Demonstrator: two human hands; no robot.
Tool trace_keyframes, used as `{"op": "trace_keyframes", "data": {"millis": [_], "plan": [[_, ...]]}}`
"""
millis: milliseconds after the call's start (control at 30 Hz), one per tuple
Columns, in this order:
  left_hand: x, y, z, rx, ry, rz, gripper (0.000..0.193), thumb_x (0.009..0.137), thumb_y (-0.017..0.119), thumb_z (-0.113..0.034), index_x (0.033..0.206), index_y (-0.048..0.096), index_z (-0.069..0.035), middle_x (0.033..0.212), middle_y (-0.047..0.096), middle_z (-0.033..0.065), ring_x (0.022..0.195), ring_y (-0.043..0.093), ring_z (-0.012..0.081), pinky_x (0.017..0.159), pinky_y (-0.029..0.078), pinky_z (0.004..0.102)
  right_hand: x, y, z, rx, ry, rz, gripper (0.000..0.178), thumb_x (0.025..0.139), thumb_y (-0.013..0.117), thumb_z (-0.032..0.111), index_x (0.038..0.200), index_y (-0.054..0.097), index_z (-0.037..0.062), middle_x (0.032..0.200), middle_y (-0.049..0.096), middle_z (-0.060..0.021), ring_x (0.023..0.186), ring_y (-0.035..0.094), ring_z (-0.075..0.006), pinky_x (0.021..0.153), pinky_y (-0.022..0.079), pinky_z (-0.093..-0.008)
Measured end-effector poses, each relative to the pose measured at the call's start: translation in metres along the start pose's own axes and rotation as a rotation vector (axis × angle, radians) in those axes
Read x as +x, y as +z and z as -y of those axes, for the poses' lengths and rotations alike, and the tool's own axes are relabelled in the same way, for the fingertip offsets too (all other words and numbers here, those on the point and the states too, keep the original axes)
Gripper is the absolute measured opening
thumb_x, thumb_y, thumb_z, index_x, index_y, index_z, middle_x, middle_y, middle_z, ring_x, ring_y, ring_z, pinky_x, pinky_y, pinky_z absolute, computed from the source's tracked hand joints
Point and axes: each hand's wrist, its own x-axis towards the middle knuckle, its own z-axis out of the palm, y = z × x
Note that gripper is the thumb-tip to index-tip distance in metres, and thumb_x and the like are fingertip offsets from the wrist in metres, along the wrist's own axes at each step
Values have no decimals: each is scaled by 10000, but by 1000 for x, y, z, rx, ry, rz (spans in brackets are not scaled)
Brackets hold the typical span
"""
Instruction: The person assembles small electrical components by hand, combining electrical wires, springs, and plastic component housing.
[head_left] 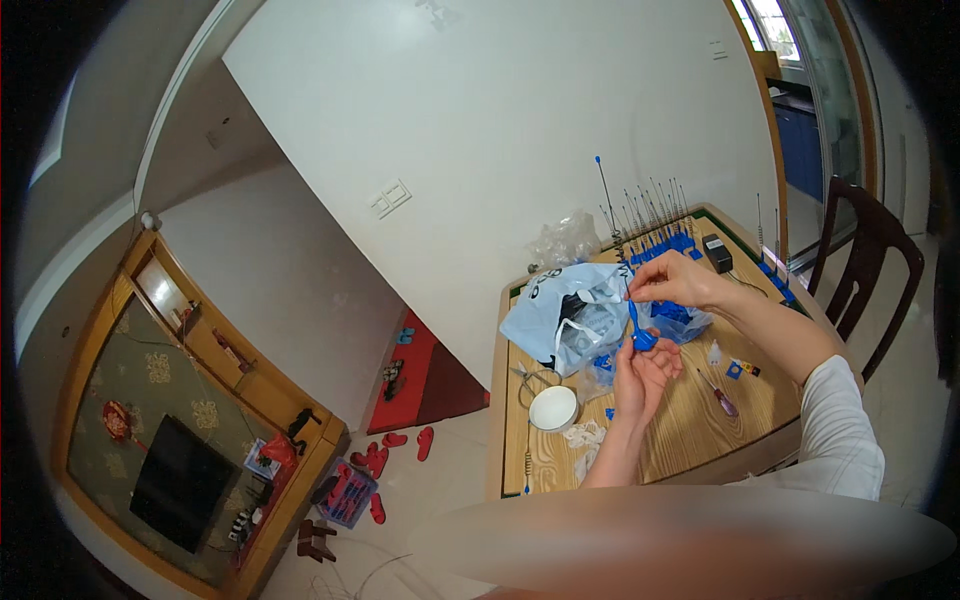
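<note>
My left hand (645, 383) is palm up, its thumb and fingers closed on the blue plastic base (645, 340) of a thin spring rod. Just above it, my right hand (668, 280) pinches the rod near where it meets the blue part. The dark rod (606, 195) seems to rise from my fingers through a coiled section to a small blue tip; my right fingers hide part of it. Behind my hands lies a light blue plastic bag (565, 315) with its mouth open. A clear bag of blue parts (680, 322) lies beside my right wrist.
Several spring rods on blue bases (665, 240) stand along the table's far side near a black adapter (717, 254). A white bowl (553, 409) and scissors (535, 384) lie left. A screwdriver (722, 402) and small white bottle (714, 352) lie right. A dark chair (868, 260) stands beyond.
</note>
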Motion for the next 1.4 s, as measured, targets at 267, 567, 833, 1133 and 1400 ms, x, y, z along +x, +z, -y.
{"op": "trace_keyframes", "data": {"millis": [267,567,833,1133,1400], "plan": [[-6,4,-4,-36,-43,35,425,926,281,-413,1047,458,-47,900,573,143,728,539,214,619,394,306,2,6,-2,-5,-31,13,163,738,676,131,798,629,-12,728,598,-23,707,521,-81,667,416,-230],[-10,-9,0,-107,-100,31,445,907,297,-455,1048,456,-63,876,575,136,719,539,217,614,398,312,4,9,13,19,69,-96,231,812,614,229,862,612,4,715,594,-25,667,511,-69,606,413,-218],[-4,-26,10,-154,-144,-128,421,912,349,-450,1056,453,-68,860,548,111,705,523,200,559,373,255,8,15,3,-40,-123,-112,231,837,579,211,835,578,-20,703,591,-48,615,538,-77,559,436,-229],[-1,-60,24,-331,-178,-24,456,907,365,-469,1033,466,-43,768,453,52,630,362,143,525,313,246,23,19,-10,-175,-10,-113,277,863,540,264,784,587,3,630,586,-38,541,525,-80,500,423,-227],[-11,-78,28,-59,-77,-226,297,910,463,-285,1113,448,-69,907,549,81,753,527,153,625,423,256,25,36,-30,-447,-79,-208,275,800,617,272,732,596,6,601,617,-77,542,599,-134,499,447,-254]]}}
